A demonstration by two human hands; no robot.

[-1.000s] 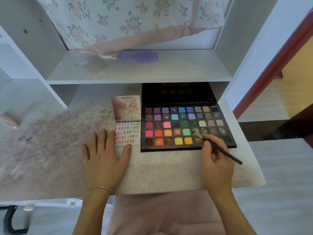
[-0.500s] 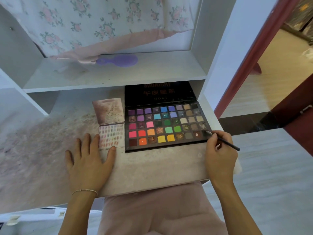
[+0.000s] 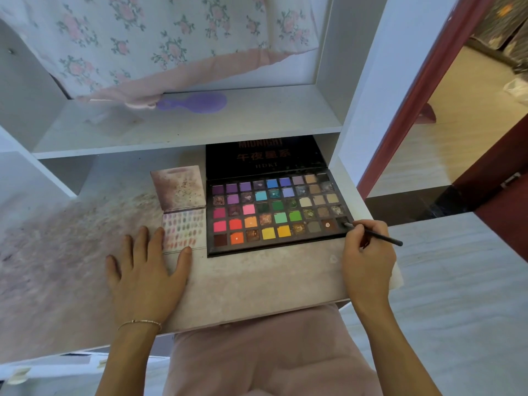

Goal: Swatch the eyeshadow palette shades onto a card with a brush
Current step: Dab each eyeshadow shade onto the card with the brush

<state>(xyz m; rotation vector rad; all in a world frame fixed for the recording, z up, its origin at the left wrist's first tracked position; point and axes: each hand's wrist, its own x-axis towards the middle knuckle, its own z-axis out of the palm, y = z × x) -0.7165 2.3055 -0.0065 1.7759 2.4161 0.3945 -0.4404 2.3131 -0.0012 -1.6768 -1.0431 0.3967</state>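
Note:
An open eyeshadow palette point(image 3: 278, 212) with many coloured pans lies on the desk, its black lid point(image 3: 263, 157) standing up behind. My right hand point(image 3: 367, 252) pinches a thin black brush point(image 3: 377, 236); the brush tip touches the dark pan at the palette's lower right corner. Left of the palette lies the swatch card point(image 3: 184, 227), covered with rows of small coloured swatches. My left hand point(image 3: 145, 270) rests flat on the desk, its fingertips and thumb on the card's lower left edge.
A pinkish speckled card point(image 3: 178, 185) leans behind the swatch card. A purple hairbrush point(image 3: 197, 102) lies on the shelf above, under a floral cloth point(image 3: 160, 38). The stained desk point(image 3: 257, 284) ends just right of the palette, with an open doorway beyond.
The brush moved right, from a green pan in the palette's middle to the dark pan at its lower right corner. The view swung right. My left hand stayed on the card.

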